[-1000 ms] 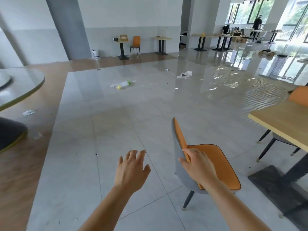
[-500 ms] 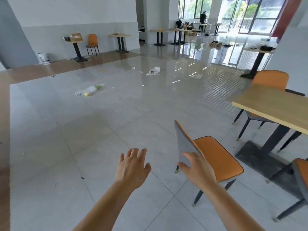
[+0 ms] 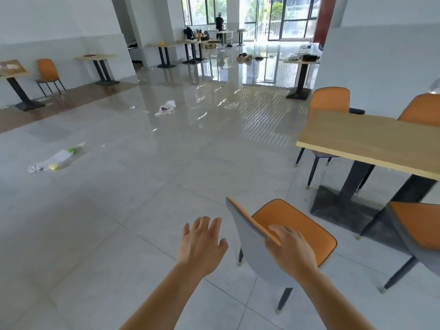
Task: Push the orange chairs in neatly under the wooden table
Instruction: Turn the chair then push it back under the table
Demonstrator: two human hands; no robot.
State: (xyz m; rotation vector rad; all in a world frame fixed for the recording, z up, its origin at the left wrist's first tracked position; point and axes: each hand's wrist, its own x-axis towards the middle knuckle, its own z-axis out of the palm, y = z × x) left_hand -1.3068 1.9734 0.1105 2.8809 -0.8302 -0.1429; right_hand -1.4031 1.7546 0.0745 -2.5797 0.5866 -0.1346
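- right hand (image 3: 291, 248) grips the backrest of the orange chair (image 3: 292, 222), left hand (image 3: 202, 241) loose and empty
- chair's out on the floor (image 3: 142, 210), off the bench (image 3: 371, 144)'s left corner
- a one-handed shove could easily twist it into the base (image 3: 333, 203)

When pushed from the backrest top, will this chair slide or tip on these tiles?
Probably slides: the tiles look glossy and the chair has thin capped legs. Pushing high, where the right hand grips the backrest, might tilt it forward.
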